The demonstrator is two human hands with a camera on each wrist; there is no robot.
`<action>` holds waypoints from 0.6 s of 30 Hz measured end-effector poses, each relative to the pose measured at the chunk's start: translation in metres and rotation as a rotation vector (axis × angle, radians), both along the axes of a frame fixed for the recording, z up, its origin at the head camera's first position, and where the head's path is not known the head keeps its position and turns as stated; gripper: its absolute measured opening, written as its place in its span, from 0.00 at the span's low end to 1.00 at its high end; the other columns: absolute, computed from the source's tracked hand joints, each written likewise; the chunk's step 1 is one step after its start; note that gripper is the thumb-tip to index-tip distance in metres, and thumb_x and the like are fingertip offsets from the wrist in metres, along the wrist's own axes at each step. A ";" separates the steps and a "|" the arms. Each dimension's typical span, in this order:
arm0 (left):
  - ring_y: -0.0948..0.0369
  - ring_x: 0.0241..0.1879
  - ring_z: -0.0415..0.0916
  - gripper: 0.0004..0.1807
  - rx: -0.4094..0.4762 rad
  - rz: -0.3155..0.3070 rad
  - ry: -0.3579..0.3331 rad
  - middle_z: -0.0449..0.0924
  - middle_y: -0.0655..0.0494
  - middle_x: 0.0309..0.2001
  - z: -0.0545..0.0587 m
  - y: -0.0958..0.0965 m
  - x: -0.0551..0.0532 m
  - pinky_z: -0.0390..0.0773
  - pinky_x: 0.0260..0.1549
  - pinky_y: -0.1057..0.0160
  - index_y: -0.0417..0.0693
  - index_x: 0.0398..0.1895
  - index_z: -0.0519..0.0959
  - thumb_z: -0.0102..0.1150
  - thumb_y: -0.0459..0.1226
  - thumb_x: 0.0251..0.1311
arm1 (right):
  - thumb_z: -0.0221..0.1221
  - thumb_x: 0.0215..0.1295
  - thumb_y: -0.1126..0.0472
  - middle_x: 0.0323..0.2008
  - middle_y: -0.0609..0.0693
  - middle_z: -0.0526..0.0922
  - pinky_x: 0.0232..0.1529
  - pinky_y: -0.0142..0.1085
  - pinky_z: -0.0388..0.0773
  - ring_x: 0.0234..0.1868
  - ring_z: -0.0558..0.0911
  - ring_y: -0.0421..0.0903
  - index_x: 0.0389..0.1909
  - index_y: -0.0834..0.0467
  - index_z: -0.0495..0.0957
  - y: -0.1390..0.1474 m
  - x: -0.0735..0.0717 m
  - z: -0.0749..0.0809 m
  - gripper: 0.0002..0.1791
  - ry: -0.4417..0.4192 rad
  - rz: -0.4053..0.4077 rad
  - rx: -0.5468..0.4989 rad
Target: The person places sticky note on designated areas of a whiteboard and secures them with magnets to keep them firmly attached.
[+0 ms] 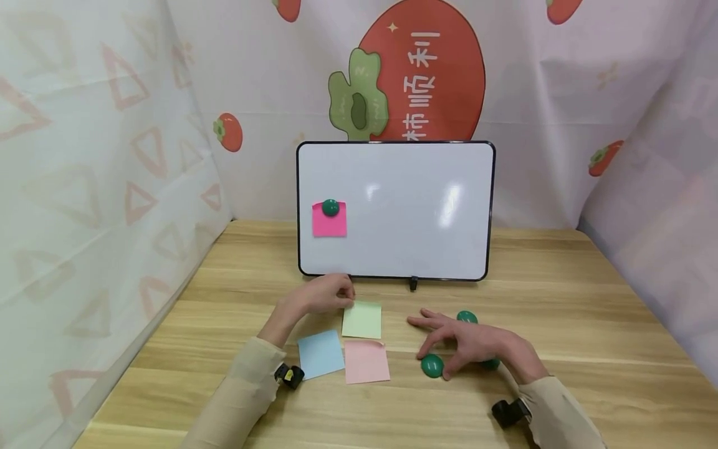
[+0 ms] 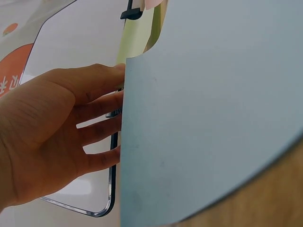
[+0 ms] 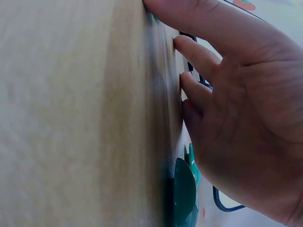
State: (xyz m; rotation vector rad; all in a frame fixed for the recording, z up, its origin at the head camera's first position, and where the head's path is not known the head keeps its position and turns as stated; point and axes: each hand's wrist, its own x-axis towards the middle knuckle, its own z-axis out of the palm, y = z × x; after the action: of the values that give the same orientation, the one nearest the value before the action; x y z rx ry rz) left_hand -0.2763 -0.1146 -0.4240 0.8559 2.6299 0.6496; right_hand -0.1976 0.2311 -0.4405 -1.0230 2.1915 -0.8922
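My left hand (image 1: 328,293) is at the upper left corner of a light green sticky note (image 1: 362,320), pinching it between thumb and fingers. Below that note lie a light blue sticky note (image 1: 321,354) and a pale pink one (image 1: 367,362); the blue one (image 2: 208,113) fills much of the left wrist view. On the right, my right hand (image 1: 465,340) has thumb and index finger on either side of a round green magnet (image 1: 432,366) on the table, other fingers spread. Another green magnet (image 1: 467,317) sits behind this hand, and a third (image 1: 491,364) is partly hidden beneath it.
A black-framed whiteboard (image 1: 404,212) stands upright at the back of the wooden table (image 1: 561,299). On its left side a green magnet (image 1: 330,207) holds a bright pink sticky note (image 1: 330,226). A black foot (image 1: 413,284) juts forward under the board. Printed cloth surrounds the table.
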 end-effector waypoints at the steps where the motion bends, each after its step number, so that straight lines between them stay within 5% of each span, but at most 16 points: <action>1: 0.63 0.35 0.72 0.03 0.001 0.003 0.002 0.78 0.61 0.39 0.000 0.000 0.000 0.75 0.36 0.64 0.54 0.33 0.81 0.61 0.38 0.66 | 0.72 0.54 0.55 0.79 0.49 0.51 0.68 0.73 0.42 0.79 0.35 0.64 0.50 0.39 0.83 0.000 0.000 0.000 0.21 0.004 -0.003 0.002; 10: 0.64 0.33 0.73 0.03 0.009 0.022 0.001 0.79 0.63 0.36 0.000 -0.001 -0.001 0.76 0.34 0.64 0.56 0.35 0.80 0.59 0.41 0.68 | 0.71 0.54 0.55 0.79 0.47 0.52 0.69 0.72 0.43 0.79 0.36 0.63 0.49 0.38 0.84 0.000 0.000 -0.001 0.20 -0.002 -0.017 0.003; 18: 0.62 0.45 0.79 0.05 0.034 0.020 0.182 0.83 0.61 0.41 0.007 -0.002 -0.005 0.78 0.51 0.59 0.53 0.38 0.85 0.61 0.41 0.66 | 0.70 0.56 0.55 0.79 0.49 0.51 0.68 0.72 0.43 0.79 0.36 0.64 0.50 0.39 0.84 -0.001 0.000 0.000 0.19 -0.014 -0.014 -0.004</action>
State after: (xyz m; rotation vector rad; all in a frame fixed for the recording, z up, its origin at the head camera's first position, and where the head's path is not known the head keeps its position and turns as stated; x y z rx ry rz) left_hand -0.2809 -0.1162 -0.4171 0.9416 2.7991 0.6517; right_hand -0.1979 0.2304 -0.4405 -1.0018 2.1886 -0.9078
